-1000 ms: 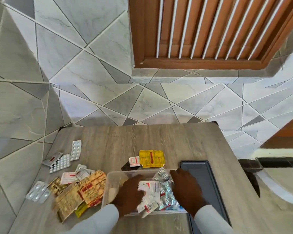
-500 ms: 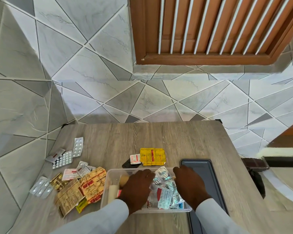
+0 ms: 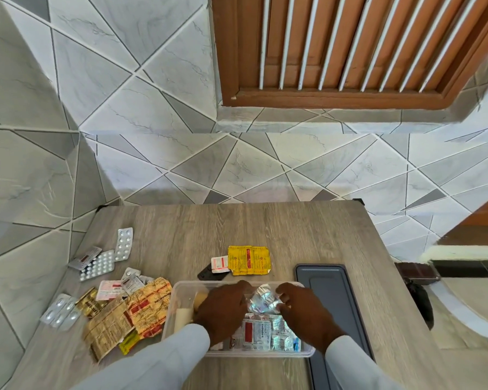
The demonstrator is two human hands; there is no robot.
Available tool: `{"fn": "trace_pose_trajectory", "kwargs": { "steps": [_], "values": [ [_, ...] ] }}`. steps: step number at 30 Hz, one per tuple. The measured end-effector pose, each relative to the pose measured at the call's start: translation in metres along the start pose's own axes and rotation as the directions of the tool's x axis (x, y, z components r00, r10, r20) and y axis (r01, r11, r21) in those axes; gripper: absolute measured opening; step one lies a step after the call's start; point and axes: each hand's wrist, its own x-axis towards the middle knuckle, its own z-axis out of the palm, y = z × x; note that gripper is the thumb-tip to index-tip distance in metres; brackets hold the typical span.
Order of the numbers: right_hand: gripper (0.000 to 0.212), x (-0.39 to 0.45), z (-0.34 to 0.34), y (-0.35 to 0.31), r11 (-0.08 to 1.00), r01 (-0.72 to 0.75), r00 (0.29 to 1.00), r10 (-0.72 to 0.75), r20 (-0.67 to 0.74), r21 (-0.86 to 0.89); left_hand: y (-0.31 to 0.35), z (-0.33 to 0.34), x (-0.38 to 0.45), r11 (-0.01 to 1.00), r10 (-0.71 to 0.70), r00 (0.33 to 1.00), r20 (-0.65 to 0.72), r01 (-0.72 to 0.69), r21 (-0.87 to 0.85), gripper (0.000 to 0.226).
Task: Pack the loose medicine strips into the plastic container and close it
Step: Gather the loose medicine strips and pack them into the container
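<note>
A clear plastic container sits at the table's near edge with several medicine strips inside. My left hand and my right hand are both inside it, palms down. A crumpled silver strip lies between them, touched by the fingertips of both hands. A white and red strip lies flat below it. Loose strips remain on the table: a yellow strip beyond the container and a pile of yellow and silver strips to its left.
The grey lid lies right of the container, partly under it. White blister strips lie near the table's left edge. A tiled wall stands behind the wooden table. The table's right edge drops off to the floor.
Both hands have slid forward inside the container and lowered the bunch of strips into it. The strips now lie flatter on the container's floor.
</note>
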Motion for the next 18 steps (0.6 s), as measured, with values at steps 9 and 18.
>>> {"fn": "trace_pose_trajectory", "kwargs": {
  "steps": [9, 18],
  "values": [
    [0.032, 0.025, -0.013, -0.027, 0.975, 0.191, 0.977, -0.177, 0.119, -0.118, -0.007, -0.01, 0.003, 0.971, -0.089, 0.994, 0.067, 0.071, 0.228, 0.028],
    [0.038, 0.008, -0.006, -0.018, 0.846, 0.136, 0.986, -0.068, 0.15, -0.516, -0.013, -0.009, -0.006, 0.969, 0.014, 0.986, 0.165, -0.054, 0.243, 0.054]
  ]
}}
